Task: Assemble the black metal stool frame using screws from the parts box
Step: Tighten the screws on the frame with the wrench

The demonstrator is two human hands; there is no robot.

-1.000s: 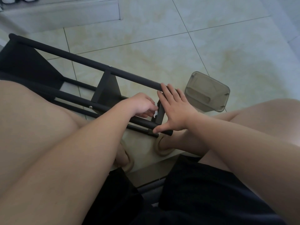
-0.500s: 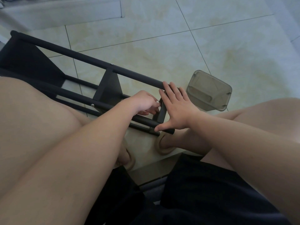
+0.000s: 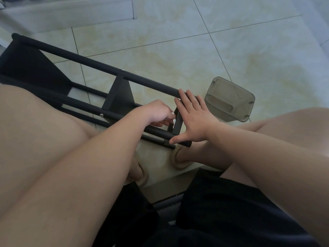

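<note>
A black metal stool frame of round tubes [image 3: 89, 61] lies on its side on the pale glossy tiled floor [image 3: 178, 50], running from the upper left down to the lower right between the person's bare knees. Its paint is matt and even. Long parallel tubes are joined by a flat black triangular plate [image 3: 119, 97] near the middle and by a short flat black brace [image 3: 178, 123] near the frame's right end. Two small silver screw heads [image 3: 122, 69] show on the tubes, one on the top tube above the plate, the other [image 3: 101, 115] on a lower tube at the plate's left foot.

The right hand [image 3: 195, 125] lies flat against the frame's right end, fingers straight and spread. The fingertips rest on the top tube and the thumb [image 3: 175, 139] stretches down onto the lowest tube's end.

The left hand [image 3: 156, 113] sits just left of the short brace with its fingers curled in towards it. Whether they pinch anything cannot be told.

A translucent grey plastic parts box [image 3: 229, 100] stands on the floor just right of the frame's end, close behind the right hand. Its contents are too dim to make out.

Below the frame's end are beige slippers [image 3: 179, 162] on the person's feet, and nearer still, dark shorts [image 3: 213, 211].
</note>
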